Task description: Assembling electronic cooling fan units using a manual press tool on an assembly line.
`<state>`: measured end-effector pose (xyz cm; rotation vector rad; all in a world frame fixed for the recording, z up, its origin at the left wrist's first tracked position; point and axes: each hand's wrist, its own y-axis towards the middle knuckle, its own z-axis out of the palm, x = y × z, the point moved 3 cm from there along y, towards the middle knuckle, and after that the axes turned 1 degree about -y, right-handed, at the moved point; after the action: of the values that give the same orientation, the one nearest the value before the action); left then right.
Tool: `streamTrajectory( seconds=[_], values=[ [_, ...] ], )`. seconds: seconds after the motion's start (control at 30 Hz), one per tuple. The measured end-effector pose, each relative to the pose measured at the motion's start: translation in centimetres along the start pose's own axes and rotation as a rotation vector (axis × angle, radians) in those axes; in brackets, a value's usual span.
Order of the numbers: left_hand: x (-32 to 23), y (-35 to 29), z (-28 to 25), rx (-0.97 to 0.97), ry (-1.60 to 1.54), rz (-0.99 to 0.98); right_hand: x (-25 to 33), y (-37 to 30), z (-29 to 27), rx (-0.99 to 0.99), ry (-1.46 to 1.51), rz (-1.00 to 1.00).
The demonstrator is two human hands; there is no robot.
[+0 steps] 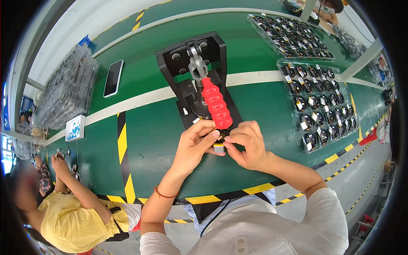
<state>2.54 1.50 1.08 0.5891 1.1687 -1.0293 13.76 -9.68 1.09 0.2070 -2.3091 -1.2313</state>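
Observation:
Between my two hands is a small round black part with a silvery block [219,148] at its near side, most of it hidden by my fingers. My left hand [196,142] pinches it from the left, thumb on top. From the right, my right hand [248,144] has thumb and bent forefinger closed at its edge; whatever lies between those fingertips is too small to name. Just beyond my hands stands a black toggle-clamp fixture [191,59]. Its red ribbed handle [216,104] points toward me, its end right above the part.
At right, clear trays [299,102] hold several round black parts with white labels. A phone [113,78], stacked empty clear trays [68,83] and a small white box [75,128] are at left. A co-worker in yellow [74,221] sits at left; another person [329,12] is far right.

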Motion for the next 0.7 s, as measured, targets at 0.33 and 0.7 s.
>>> streamTrajectory(
  seconds=[0.33,0.7],
  values=[
    [-1.2,-0.4,-0.8,-0.355,0.753,0.374,-1.2,1.1,-1.5,-0.077,0.017,0.09],
    [1.2,-1.2,2.3,0.082,1.463,0.5,-3.4,0.0,-2.6,-0.066,0.426,0.343]
  ],
)
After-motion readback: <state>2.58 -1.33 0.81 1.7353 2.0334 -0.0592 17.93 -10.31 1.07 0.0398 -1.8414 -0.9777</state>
